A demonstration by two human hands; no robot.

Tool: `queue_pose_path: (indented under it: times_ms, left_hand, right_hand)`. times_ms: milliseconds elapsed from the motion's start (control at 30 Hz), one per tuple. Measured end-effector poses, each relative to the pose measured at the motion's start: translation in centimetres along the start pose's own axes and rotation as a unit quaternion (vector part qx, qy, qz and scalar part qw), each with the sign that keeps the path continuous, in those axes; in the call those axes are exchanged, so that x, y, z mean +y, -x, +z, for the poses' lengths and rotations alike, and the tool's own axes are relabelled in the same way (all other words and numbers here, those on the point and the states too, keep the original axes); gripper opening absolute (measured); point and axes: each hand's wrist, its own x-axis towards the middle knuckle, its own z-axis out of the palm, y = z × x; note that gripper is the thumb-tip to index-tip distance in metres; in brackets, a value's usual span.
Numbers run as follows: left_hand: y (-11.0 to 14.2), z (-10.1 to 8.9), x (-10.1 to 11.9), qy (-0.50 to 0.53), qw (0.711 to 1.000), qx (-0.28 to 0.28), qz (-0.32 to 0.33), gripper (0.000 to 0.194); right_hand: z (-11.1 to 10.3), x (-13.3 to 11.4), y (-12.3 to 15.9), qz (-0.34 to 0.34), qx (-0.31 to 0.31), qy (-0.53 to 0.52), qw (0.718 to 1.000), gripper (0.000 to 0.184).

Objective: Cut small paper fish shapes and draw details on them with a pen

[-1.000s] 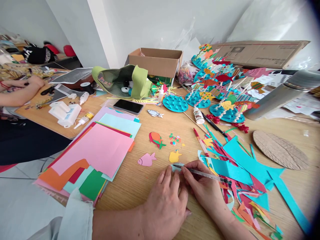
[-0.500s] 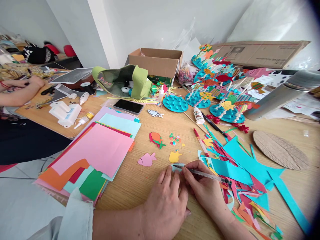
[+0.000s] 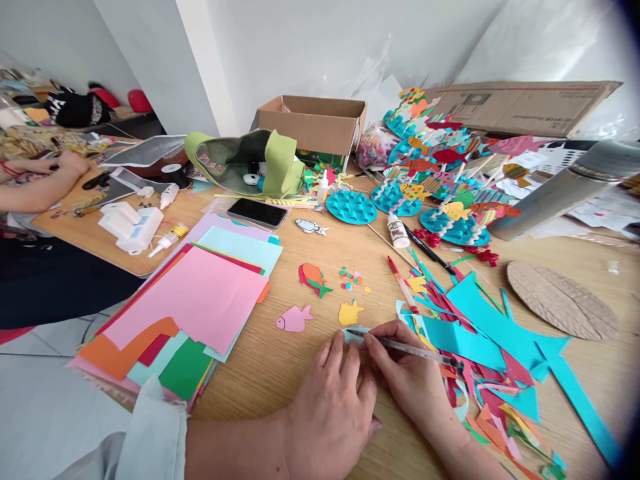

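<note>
My right hand point(image 3: 407, 373) is closed around a clear-barrelled pen point(image 3: 420, 349), its dark tip resting on a small light blue paper cutout point(image 3: 356, 333). Beside it, my left hand point(image 3: 330, 393) lies flat with fingers stretched out, the fingertips pressing on that cutout's near edge. Part of the cutout is hidden under the fingers. Just beyond the hands lie a yellow paper fish point(image 3: 351, 312) and a pink paper fish point(image 3: 294, 319) with drawn lines. Farther back are stacked red, orange and green fish cutouts point(image 3: 313, 279) and small paper dots point(image 3: 350, 278).
Coloured paper sheets point(image 3: 190, 293) are piled at left; turquoise scraps point(image 3: 500, 327) spread at right. A red pen point(image 3: 401, 283), glue bottle point(image 3: 398, 231), phone point(image 3: 257, 213), cardboard oval point(image 3: 560, 299) and steel flask point(image 3: 560, 190) lie around. Another person's arm point(image 3: 40, 187) is at far left.
</note>
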Motion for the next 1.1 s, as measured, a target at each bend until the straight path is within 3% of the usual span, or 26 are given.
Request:
queue_pose_path:
  times_ms: [267, 1100]
  left_hand:
    - [0.09, 0.33, -0.01, -0.008, 1.000, 0.023, 0.003, 0.057]
    - [0.02, 0.35, -0.01, -0.007, 1.000, 0.013, -0.001, 0.056]
  right_hand:
    - [0.01, 0.39, -0.06, -0.002, 0.002, 0.004, 1.000, 0.024]
    - [0.08, 0.23, -0.01, 0.004, 0.003, -0.006, 1.000, 0.026]
